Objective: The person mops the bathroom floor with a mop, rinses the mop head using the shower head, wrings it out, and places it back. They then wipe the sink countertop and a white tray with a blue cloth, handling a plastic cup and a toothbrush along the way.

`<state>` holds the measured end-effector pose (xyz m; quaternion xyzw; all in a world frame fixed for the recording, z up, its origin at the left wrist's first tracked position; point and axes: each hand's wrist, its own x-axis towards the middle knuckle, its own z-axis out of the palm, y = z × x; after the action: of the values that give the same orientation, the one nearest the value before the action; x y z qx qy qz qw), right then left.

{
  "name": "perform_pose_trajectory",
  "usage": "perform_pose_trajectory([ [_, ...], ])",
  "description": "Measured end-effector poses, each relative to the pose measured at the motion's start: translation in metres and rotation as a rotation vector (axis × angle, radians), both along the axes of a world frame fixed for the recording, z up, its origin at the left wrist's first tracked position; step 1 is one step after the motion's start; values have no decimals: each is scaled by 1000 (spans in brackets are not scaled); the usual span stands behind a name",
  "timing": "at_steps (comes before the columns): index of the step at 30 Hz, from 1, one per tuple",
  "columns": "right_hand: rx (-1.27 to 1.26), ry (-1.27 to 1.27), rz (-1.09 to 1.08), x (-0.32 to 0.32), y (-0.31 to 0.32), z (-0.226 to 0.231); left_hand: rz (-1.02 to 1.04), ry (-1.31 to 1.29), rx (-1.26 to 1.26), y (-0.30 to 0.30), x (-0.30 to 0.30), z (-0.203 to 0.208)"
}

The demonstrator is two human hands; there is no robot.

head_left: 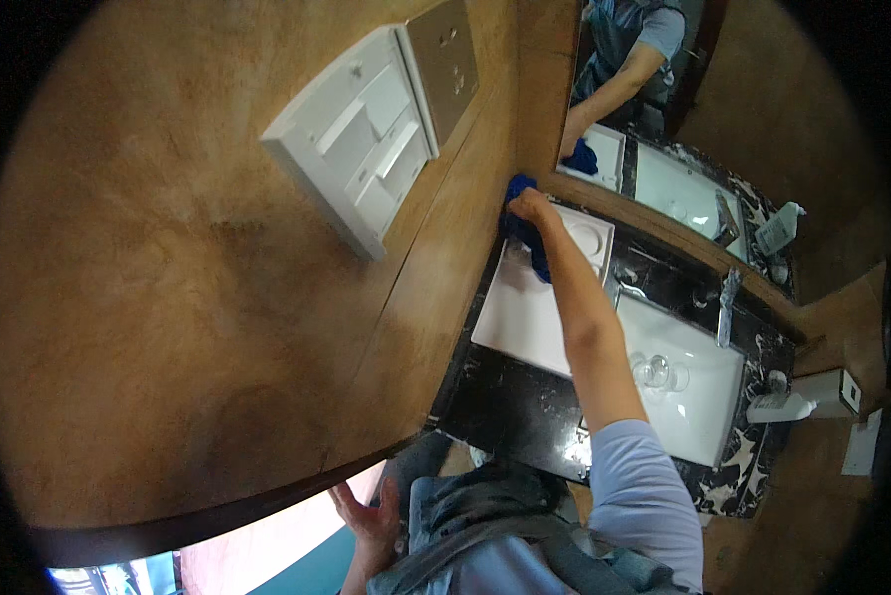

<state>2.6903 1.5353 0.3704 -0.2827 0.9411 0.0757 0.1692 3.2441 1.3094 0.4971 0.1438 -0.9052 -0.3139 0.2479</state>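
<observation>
My right arm reaches across the counter to the far corner by the wall. There my right hand (532, 205) is closed on a dark blue cloth (521, 230), part of which hangs down onto a white tray (525, 312). The tray lies on the black marbled counter (520, 402), left of the sink, and has a round recess near its far end. Low by the dark edge of the brown wall, my left hand (368, 518) is empty, its fingers apart.
A white sink (698, 407) with clear glassware (655, 372) in it is set into the counter, below a metal faucet (729, 309). A white bottle (777, 408) and a box (830, 392) stand at right. A white wall holder (356, 139) juts out; a mirror (663, 149) hangs behind.
</observation>
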Motion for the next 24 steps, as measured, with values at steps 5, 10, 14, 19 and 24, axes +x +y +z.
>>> perform_pose_trajectory([
  [5, -312, -339, -86, 99, -13, 58, -71, -3, -39, -5, 2, -2],
  [10, -457, -364, -26, 239, -51, 54, -143, 100, -47, -9, 1, -8],
  [14, -524, -307, -96, 354, -74, 38, -172, 187, -101, -9, 1, -20],
  [19, -459, -713, 38, 461, -70, 41, -141, 117, -21, -17, 7, -20],
  [24, -789, -508, -303, 461, -21, 37, -25, 263, -100, -3, 23, 1],
])
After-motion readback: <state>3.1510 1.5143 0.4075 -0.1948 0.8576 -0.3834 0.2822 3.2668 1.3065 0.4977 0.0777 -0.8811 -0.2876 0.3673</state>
